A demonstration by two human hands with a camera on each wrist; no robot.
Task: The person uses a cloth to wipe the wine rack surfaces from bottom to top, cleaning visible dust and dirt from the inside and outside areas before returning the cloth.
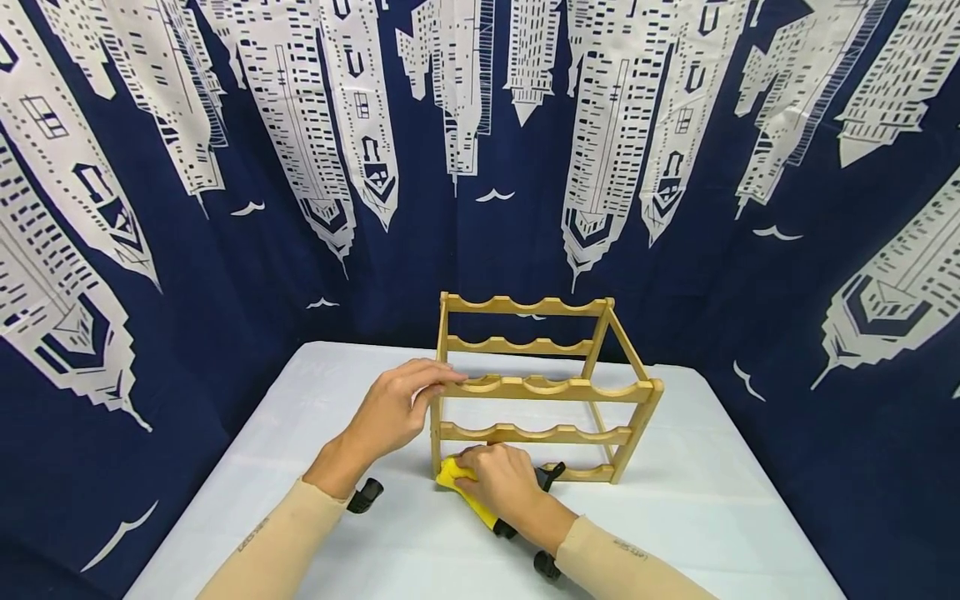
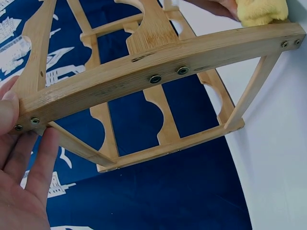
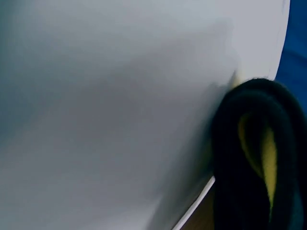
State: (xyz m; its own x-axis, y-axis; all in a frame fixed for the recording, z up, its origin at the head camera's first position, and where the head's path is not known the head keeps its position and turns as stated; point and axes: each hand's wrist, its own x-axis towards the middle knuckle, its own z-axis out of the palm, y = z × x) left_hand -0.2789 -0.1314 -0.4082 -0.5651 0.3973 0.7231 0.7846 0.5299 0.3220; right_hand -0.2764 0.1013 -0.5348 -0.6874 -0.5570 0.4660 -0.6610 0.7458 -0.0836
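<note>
The left grip (image 1: 393,408) pinches a wooden wine rack (image 1: 513,389) by its corner; below it, the right grip (image 1: 501,482) clutches a yellow cloth (image 1: 452,472).

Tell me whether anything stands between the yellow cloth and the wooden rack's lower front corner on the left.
Nothing visible does: the right hand holds the yellow cloth right at that corner, and the left hand grips the wooden rack higher up, out of its way.

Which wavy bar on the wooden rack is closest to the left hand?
The top front bar of the wooden rack: the left hand is at its left end. The other front bars sit lower; the back bars are farther away.
</note>
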